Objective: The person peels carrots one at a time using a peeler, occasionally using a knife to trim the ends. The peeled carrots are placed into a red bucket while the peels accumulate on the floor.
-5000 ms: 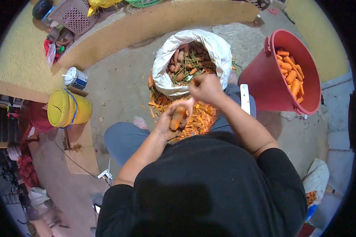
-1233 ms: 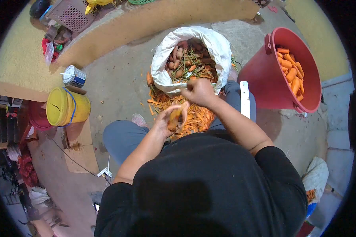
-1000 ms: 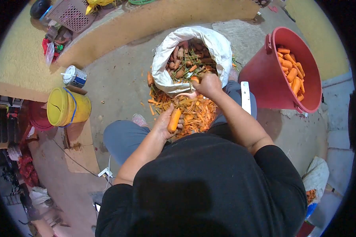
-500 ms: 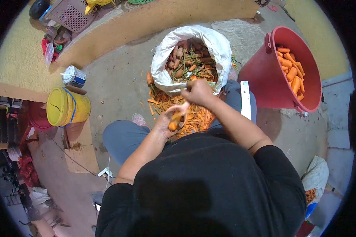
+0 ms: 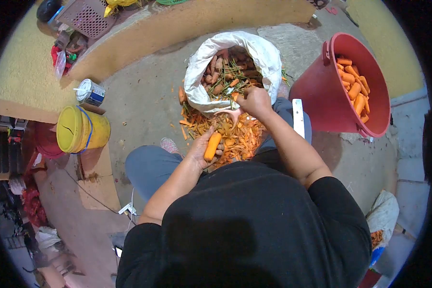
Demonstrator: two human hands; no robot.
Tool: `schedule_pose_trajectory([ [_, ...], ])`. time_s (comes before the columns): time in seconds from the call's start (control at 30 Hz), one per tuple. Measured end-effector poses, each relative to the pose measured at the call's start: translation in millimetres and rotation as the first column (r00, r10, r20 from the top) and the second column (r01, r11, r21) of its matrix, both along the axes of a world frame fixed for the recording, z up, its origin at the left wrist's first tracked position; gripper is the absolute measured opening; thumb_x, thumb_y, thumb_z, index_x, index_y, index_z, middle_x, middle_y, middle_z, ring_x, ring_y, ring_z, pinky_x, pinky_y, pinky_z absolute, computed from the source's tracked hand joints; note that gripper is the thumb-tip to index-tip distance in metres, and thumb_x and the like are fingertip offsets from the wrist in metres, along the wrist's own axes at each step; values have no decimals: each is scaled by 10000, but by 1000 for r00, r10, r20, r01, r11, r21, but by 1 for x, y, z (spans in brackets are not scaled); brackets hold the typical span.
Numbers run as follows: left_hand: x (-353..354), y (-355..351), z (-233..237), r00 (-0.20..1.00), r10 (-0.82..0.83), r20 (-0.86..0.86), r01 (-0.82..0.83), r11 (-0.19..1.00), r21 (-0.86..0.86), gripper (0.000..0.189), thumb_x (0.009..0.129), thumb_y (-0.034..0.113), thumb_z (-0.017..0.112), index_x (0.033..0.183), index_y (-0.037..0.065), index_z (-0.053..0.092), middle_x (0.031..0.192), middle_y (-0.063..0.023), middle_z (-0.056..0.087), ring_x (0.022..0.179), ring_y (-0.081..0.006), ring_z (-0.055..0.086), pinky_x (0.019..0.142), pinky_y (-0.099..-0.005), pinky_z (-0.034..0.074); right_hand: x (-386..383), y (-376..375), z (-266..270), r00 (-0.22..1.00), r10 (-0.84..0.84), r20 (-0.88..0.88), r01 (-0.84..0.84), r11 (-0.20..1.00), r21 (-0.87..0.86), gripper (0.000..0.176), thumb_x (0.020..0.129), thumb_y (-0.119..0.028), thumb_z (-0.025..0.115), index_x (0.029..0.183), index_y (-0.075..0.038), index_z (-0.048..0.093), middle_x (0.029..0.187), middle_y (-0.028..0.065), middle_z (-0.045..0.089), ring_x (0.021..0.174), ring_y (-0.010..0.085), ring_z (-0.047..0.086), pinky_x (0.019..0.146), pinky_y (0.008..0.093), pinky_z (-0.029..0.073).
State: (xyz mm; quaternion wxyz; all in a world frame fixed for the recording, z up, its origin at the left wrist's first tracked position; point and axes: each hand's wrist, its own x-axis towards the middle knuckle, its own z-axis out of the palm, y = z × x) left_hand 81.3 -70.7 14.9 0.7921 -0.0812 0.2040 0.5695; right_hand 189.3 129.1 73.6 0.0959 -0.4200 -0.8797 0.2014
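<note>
A bright orange carrot lies in my left hand, whose fingers are wrapped round its underside. My right hand is closed on a pink Y-shaped peeler, which looks smeared by motion and is held apart from the carrot. Below both hands, orange peelings are heaped on the floor between my legs. Just beyond stands a white sack with its rim rolled down, holding unpeeled carrots and green stalks. One more carrot rests against the sack's left side.
A large red bucket holding peeled carrots tilts at the right. A yellow bucket and a white-and-blue tin stand at the left. A low ledge curves behind the sack. A power strip with cords lies on the floor.
My right hand has moved away from the carrot, up and to the right toward the sack, taking the peeler with it. The carrot in my left hand is now fully exposed.
</note>
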Motion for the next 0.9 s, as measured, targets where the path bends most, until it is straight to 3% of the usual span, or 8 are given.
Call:
schedule_pose_trajectory([
  [0.13,19,9,47,909,75,-409,-227,913,-338,387,842,445,481,879,60,489,763,-59,521,597,-170,538,445,-257,454,-2,-35,17,978,78,-192,-92,993,-67,314,658,-332,547,678,-33,640,644,203,585,620,342,590,629,422,481],
  [0.17,21,11,46,905,89,-415,-234,920,-314,385,840,445,485,868,61,485,744,-57,514,579,-163,529,433,-253,444,-4,-43,17,967,192,-166,-206,976,-74,304,655,-328,541,707,-48,649,651,209,583,628,352,586,651,420,481],
  [0.23,21,14,39,896,115,-429,-247,931,-267,382,837,445,493,846,64,478,705,-53,501,543,-150,510,409,-244,425,-7,-42,14,985,140,-102,-150,985,-91,299,662,-324,544,688,-47,651,651,208,585,631,354,587,648,419,480],
  [0.37,9,5,20,909,14,-418,-129,960,-247,390,843,414,498,915,31,474,721,-77,498,555,-156,500,429,-250,445,0,3,-11,998,-58,-34,57,998,-21,322,665,-326,562,637,-13,632,623,190,585,608,326,595,620,414,482],
  [0.47,0,5,13,990,-17,-138,-21,964,-267,410,833,440,502,914,39,473,721,-83,500,560,-162,498,416,-241,423,0,-15,1,996,14,-91,-21,997,-77,317,667,-330,558,678,-25,642,632,185,591,612,321,598,617,410,483],
  [0.6,17,13,41,931,37,-363,-162,933,-322,398,828,452,504,900,62,467,719,-71,484,567,-158,477,401,-223,376,-5,-52,14,948,241,-210,-268,957,-111,285,659,-328,557,728,-70,655,653,194,591,641,337,596,638,415,481],
  [0.7,11,7,22,954,16,-299,-91,967,-239,386,836,468,477,910,90,474,728,-60,465,568,-154,457,408,-223,360,-7,-14,1,998,66,-3,-66,993,-94,309,648,-310,570,695,-14,642,650,197,592,635,337,596,638,412,482],
  [0.9,8,4,26,990,23,-137,-47,983,-178,339,873,378,439,971,54,468,808,-91,491,608,-164,478,449,-229,385,-4,-15,2,998,9,-65,-14,998,-68,325,664,-316,561,674,1,634,647,209,586,643,339,596,653,417,478],
])
